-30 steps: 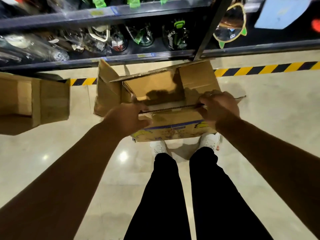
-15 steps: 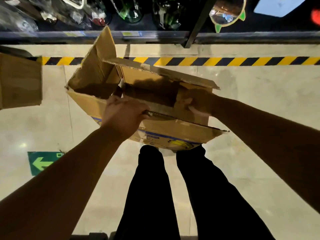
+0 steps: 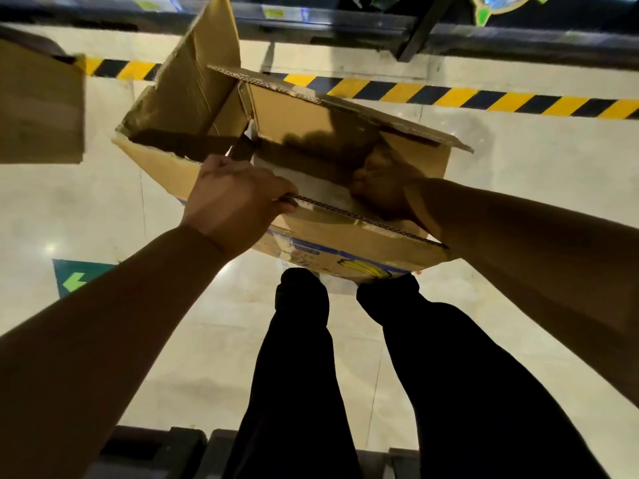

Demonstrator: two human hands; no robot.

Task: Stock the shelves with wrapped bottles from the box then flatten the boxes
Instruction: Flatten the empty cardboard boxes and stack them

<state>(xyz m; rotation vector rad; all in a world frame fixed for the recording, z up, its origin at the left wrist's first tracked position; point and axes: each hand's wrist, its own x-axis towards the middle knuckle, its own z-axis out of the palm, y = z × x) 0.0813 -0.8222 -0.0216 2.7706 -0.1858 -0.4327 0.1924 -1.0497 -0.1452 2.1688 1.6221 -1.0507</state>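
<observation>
Box (image 3: 345, 243): empty, no bottles seen inside; not yet flattened. My left hand (image 3: 235, 205) gripped its near edge; right hand (image 3: 383, 184) pressed inside, grip unclear. 1 more box (image 3: 38, 108) waited.

Left hand (image 3: 238, 202) clenched, right hand (image 3: 383, 184) curled, arms outstretched

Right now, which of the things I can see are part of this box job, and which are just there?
Part of the job:
- open cardboard box, held up off the floor
- left hand, gripping its near edge
- right hand, reaching inside it
- second cardboard box, at left
- shelf edge, at top

Just there:
- striped floor tape
- green arrow sign
- green-rimmed item on the shelf
</observation>
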